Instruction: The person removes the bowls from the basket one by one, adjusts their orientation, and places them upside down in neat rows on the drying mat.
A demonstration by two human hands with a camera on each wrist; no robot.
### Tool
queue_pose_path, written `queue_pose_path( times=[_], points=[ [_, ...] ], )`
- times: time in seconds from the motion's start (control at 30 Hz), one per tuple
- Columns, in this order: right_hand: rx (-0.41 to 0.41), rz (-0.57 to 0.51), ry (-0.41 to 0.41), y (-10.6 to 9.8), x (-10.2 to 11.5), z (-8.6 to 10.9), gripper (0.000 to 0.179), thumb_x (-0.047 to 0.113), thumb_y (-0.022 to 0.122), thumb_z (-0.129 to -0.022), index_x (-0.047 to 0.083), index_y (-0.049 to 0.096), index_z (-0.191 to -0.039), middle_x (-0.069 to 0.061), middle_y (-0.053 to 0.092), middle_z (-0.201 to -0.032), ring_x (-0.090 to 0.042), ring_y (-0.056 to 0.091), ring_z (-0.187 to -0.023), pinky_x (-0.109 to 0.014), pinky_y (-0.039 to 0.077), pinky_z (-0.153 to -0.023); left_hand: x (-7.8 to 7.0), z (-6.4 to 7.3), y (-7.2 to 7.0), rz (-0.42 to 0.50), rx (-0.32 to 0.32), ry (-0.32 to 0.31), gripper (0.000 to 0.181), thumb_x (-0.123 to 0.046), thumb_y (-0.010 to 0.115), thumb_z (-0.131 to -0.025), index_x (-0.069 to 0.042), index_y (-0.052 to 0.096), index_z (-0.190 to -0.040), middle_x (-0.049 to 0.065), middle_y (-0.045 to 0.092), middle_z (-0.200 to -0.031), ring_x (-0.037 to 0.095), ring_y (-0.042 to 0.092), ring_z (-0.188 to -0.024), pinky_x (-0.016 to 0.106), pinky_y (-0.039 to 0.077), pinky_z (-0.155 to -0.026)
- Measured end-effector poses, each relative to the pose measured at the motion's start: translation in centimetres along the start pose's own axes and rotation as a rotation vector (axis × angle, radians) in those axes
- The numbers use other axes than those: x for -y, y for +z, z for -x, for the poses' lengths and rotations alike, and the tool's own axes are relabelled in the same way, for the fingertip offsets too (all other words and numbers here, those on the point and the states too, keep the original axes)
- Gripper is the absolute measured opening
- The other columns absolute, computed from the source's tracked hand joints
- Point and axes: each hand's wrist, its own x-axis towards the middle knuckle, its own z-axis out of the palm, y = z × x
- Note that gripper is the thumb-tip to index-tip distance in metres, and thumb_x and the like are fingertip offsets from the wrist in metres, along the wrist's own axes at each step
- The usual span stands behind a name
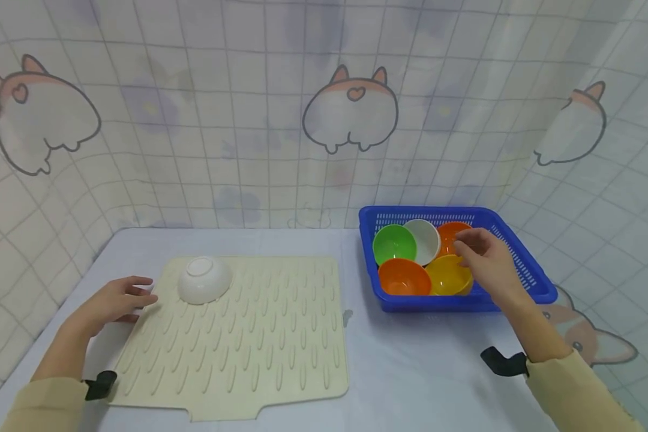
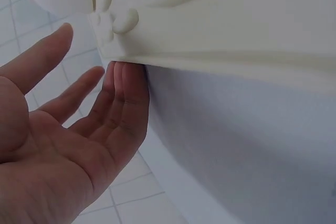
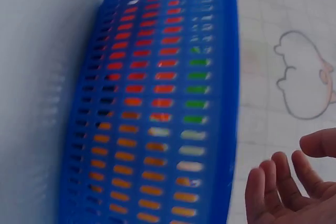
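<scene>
Yellow glossy bowl point(image 1: 446, 276), upturned white bowl point(image 1: 205, 282), left grip point(image 1: 113, 302) and right grip point(image 1: 491, 264) loose, empty.

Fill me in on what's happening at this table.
A person's right hand hovers over the right part of a blue basket, near a yellow bowl, gripping nothing that shows. The basket also holds a green bowl, a white one and orange ones. The left hand is at the left edge of a cream mat, seemingly touching it. One overturned white bowl sits on the mat.
</scene>
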Motion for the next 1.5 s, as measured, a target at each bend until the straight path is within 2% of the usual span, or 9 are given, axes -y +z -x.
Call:
queue_pose_path(
  times=[0.07, 0.13, 0.23, 0.3, 0.47, 0.7, 0.97, 1.2, 1.5],
  points=[
    [-0.016, 0.056, 0.016, -0.2, -0.6, -0.2, 0.046, 0.033, 0.051, -0.109, -0.002, 0.052, -0.138, -0.022, 0.056, -0.132, -0.033, 0.053, -0.117, -0.015, 0.051, -0.087, 0.1, -0.1, 0.0, -0.003, -0.002, 0.009, 0.069, -0.016, 0.064, -0.101, 0.020, 0.028, -0.147, 0.044, 0.043, -0.138, 0.044, 0.061, -0.115, 0.045, 0.059, -0.086],
    [-0.003, 0.105, 0.043, -0.5, -1.2, -0.5, 0.048, 0.034, 0.050, -0.109, -0.003, 0.050, -0.139, -0.025, 0.054, -0.135, -0.039, 0.051, -0.122, -0.028, 0.052, -0.096, 0.3, -0.3, 0.0, -0.011, -0.006, 0.013, 0.068, -0.008, 0.067, -0.096, 0.021, 0.031, -0.146, 0.042, 0.046, -0.135, 0.040, 0.062, -0.112, 0.042, 0.060, -0.084],
    [0.083, 0.134, 0.100, -1.2, -2.0, -1.0, 0.059, 0.037, 0.050, -0.108, -0.007, 0.039, -0.146, -0.033, 0.044, -0.143, -0.049, 0.044, -0.130, -0.056, 0.047, -0.105, 0.7, -0.5, -0.1, -0.025, -0.003, 0.016, 0.069, 0.000, 0.068, -0.089, 0.022, 0.034, -0.144, 0.039, 0.048, -0.131, 0.036, 0.063, -0.108, 0.039, 0.060, -0.081],
    [0.162, 0.146, 0.135, -1.7, -2.5, -1.4, 0.071, 0.042, 0.051, -0.108, -0.009, 0.027, -0.152, -0.038, 0.034, -0.148, -0.055, 0.038, -0.133, -0.064, 0.042, -0.105, 0.9, -0.7, -0.1, -0.034, -0.005, 0.010, 0.069, 0.003, 0.069, -0.085, 0.022, 0.035, -0.143, 0.038, 0.049, -0.130, 0.034, 0.063, -0.105, 0.037, 0.059, -0.079],
    [0.303, 0.171, 0.188, -2.8, -3.5, -2.2, 0.089, 0.051, 0.050, -0.106, -0.010, 0.010, -0.157, -0.042, 0.027, -0.149, -0.057, 0.040, -0.131, -0.060, 0.051, -0.097, 1.2, -0.8, -0.1, -0.028, -0.006, 0.016, 0.069, 0.007, 0.068, -0.080, 0.023, 0.037, -0.141, 0.037, 0.051, -0.127, 0.030, 0.063, -0.100, 0.033, 0.059, -0.075],
    [0.425, 0.126, 0.277, -3.3, -4.4, -2.8, 0.085, 0.056, 0.050, -0.104, -0.008, 0.023, -0.154, -0.037, 0.033, -0.148, -0.054, 0.043, -0.131, -0.057, 0.052, -0.097, 0.7, -1.0, -0.3, -0.005, 0.003, 0.035, 0.067, 0.009, 0.064, -0.079, 0.024, 0.037, -0.139, 0.034, 0.053, -0.121, 0.023, 0.062, -0.093, 0.031, 0.058, -0.070],
    [0.532, 0.041, 0.368, -3.6, -5.3, -3.8, 0.079, 0.048, 0.052, -0.106, -0.007, 0.023, -0.156, -0.035, 0.029, -0.153, -0.054, 0.043, -0.131, -0.057, 0.051, -0.099, 0.6, -1.3, -0.4, -0.014, 0.009, 0.024, 0.067, 0.009, 0.065, -0.082, 0.023, 0.036, -0.140, 0.033, 0.053, -0.121, 0.022, 0.061, -0.092, 0.031, 0.057, -0.070],
    [0.563, 0.041, 0.391, -4.0, -5.8, -4.2, 0.078, 0.045, 0.050, -0.107, -0.007, 0.021, -0.157, -0.035, 0.027, -0.154, -0.053, 0.046, -0.129, -0.055, 0.052, -0.099, 0.9, -1.2, -0.5, 0.010, 0.010, 0.041, 0.069, 0.008, 0.066, -0.081, 0.023, 0.036, -0.141, 0.033, 0.053, -0.123, 0.021, 0.061, -0.095, 0.031, 0.058, -0.073],
    [0.561, -0.036, 0.428, -3.8, -6.4, -4.4, 0.073, 0.037, 0.050, -0.109, -0.009, 0.021, -0.157, -0.034, 0.032, -0.151, -0.047, 0.052, -0.125, -0.054, 0.051, -0.101, 0.9, -0.9, -0.5, -0.007, 0.007, 0.041, 0.068, 0.007, 0.067, -0.082, 0.022, 0.037, -0.141, 0.035, 0.052, -0.124, 0.024, 0.061, -0.099, 0.029, 0.057, -0.074]
  ],
)
